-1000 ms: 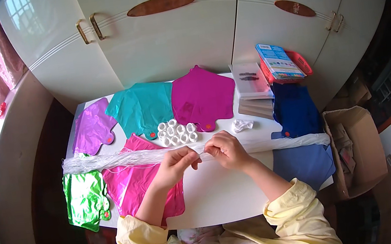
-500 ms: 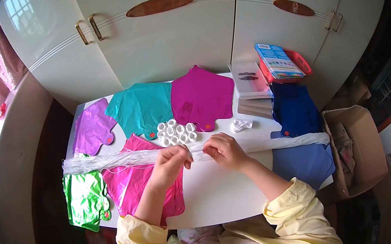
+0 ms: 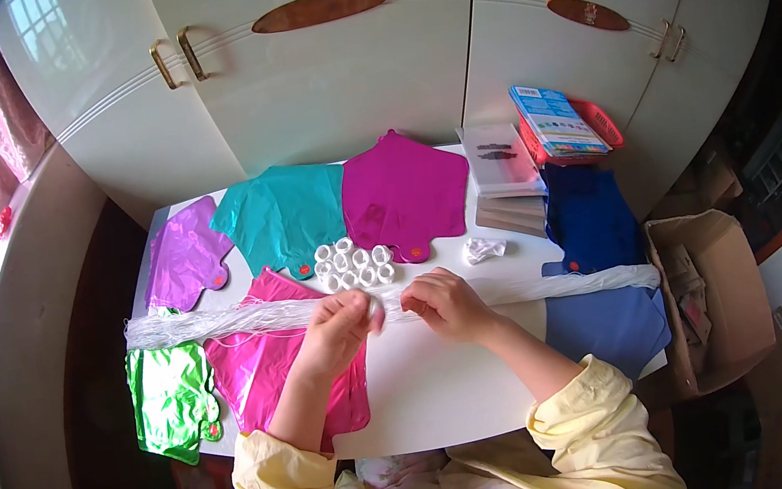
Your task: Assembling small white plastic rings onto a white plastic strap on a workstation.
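Both hands are closed and held close together over the middle of a long bundle of white strings (image 3: 559, 286), which runs across the table. My left hand (image 3: 332, 336) pinches with thumb and fingers; a small, blurred whitish bit shows at its fingertips. Facing it across a narrow gap, my right hand (image 3: 451, 306) has its fingers curled in a pinch, and whatever they hold is too small to make out. Just beyond the hands sit several small white rolls (image 3: 345, 262) in a cluster. A flat pink foil balloon (image 3: 277, 393) lies beneath my left forearm.
More flat balloons lie around: purple (image 3: 180, 256), teal (image 3: 284, 215), magenta (image 3: 408, 191), green (image 3: 169, 394) and dark blue (image 3: 591, 215). A crumpled white piece (image 3: 484, 249), a clear plastic box (image 3: 500, 162) and a red basket (image 3: 604, 124) stand farther back. An open cardboard box (image 3: 722, 296) is at the right.
My left hand has turned slightly at the wrist, its fingertips blurred by motion. My right hand has shifted a little to the left. The things on the table stay put.
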`<act>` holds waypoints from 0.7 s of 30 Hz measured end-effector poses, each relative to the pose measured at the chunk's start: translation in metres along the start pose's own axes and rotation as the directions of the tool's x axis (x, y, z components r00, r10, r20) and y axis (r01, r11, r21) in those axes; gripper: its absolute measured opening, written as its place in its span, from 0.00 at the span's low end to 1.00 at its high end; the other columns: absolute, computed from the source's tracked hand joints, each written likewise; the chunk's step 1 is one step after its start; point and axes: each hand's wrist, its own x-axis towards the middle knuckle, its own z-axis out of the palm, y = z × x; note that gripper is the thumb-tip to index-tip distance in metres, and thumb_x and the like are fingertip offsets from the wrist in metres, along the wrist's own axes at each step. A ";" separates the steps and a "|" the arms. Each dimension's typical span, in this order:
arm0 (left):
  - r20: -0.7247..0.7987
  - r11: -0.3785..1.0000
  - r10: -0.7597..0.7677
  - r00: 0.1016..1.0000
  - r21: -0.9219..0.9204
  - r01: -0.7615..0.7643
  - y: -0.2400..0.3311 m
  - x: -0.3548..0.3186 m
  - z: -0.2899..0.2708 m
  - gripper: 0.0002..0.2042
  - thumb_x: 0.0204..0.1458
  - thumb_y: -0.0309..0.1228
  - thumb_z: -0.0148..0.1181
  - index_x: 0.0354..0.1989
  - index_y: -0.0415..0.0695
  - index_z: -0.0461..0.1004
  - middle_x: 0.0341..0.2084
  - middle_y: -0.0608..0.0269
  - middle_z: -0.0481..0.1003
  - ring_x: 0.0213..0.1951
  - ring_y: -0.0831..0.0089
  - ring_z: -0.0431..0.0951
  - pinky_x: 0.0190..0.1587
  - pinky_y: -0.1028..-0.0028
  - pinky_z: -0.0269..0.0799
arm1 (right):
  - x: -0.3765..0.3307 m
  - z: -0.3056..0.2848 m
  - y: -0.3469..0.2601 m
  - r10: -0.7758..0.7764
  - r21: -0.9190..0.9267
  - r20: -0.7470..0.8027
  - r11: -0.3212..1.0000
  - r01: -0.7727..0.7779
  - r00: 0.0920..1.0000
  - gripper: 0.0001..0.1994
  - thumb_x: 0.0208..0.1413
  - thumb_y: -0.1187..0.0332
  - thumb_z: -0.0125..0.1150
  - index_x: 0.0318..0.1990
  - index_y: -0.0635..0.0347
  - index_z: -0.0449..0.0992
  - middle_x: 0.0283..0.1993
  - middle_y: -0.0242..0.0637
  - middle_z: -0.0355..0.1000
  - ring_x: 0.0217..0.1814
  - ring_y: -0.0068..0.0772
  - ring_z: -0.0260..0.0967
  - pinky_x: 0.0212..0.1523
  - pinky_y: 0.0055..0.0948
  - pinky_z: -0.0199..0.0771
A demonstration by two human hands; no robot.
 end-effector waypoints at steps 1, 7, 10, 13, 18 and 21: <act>-0.107 0.999 0.037 0.994 0.039 -0.033 0.001 0.002 0.011 0.10 0.56 0.30 0.47 0.31 0.37 0.72 0.25 0.61 0.72 0.30 0.78 0.67 0.36 0.78 0.60 | 0.001 0.000 -0.002 -0.019 -0.013 -0.009 1.000 0.019 1.000 0.05 0.49 0.71 0.58 0.26 0.59 0.69 0.23 0.35 0.68 0.27 0.38 0.67 0.33 0.33 0.63; -0.154 0.342 0.115 0.981 0.934 0.106 -0.002 0.003 0.008 0.09 0.54 0.26 0.49 0.34 0.33 0.74 0.27 0.60 0.75 0.30 0.78 0.69 0.34 0.74 0.66 | 0.005 -0.007 -0.015 -0.112 -0.043 -0.072 0.993 0.110 0.991 0.05 0.47 0.71 0.59 0.25 0.58 0.69 0.22 0.35 0.67 0.26 0.39 0.66 0.32 0.34 0.63; -0.127 0.781 -0.126 0.984 0.599 0.177 -0.001 0.001 0.006 0.09 0.53 0.25 0.49 0.27 0.33 0.75 0.24 0.61 0.74 0.27 0.76 0.73 0.33 0.73 0.67 | 0.003 -0.008 -0.006 -0.082 -0.119 -0.087 0.990 0.071 0.993 0.05 0.48 0.71 0.59 0.26 0.57 0.69 0.24 0.33 0.69 0.28 0.37 0.68 0.33 0.34 0.63; -0.043 0.960 -0.046 0.998 0.275 0.056 0.001 0.002 0.004 0.10 0.54 0.25 0.47 0.29 0.33 0.75 0.30 0.60 0.75 0.31 0.76 0.73 0.37 0.73 0.66 | 0.002 -0.003 -0.010 -0.084 -0.084 -0.010 0.993 0.082 0.996 0.04 0.47 0.71 0.59 0.26 0.57 0.69 0.24 0.33 0.68 0.28 0.37 0.68 0.33 0.33 0.63; -0.152 0.532 0.225 0.962 0.847 0.010 -0.003 0.007 0.017 0.10 0.55 0.27 0.49 0.30 0.34 0.75 0.34 0.60 0.75 0.33 0.75 0.71 0.34 0.72 0.67 | 0.002 -0.006 -0.012 -0.096 -0.036 -0.008 0.995 0.096 0.995 0.04 0.45 0.73 0.59 0.26 0.57 0.69 0.24 0.34 0.69 0.28 0.38 0.68 0.33 0.34 0.63; -0.008 0.388 0.091 0.996 0.921 -0.028 0.000 0.005 0.007 0.11 0.55 0.29 0.50 0.26 0.35 0.73 0.26 0.62 0.74 0.31 0.76 0.70 0.31 0.73 0.66 | 0.002 -0.008 -0.008 -0.068 -0.023 -0.090 0.998 0.066 0.994 0.04 0.45 0.73 0.59 0.27 0.58 0.69 0.24 0.35 0.69 0.28 0.39 0.67 0.33 0.34 0.63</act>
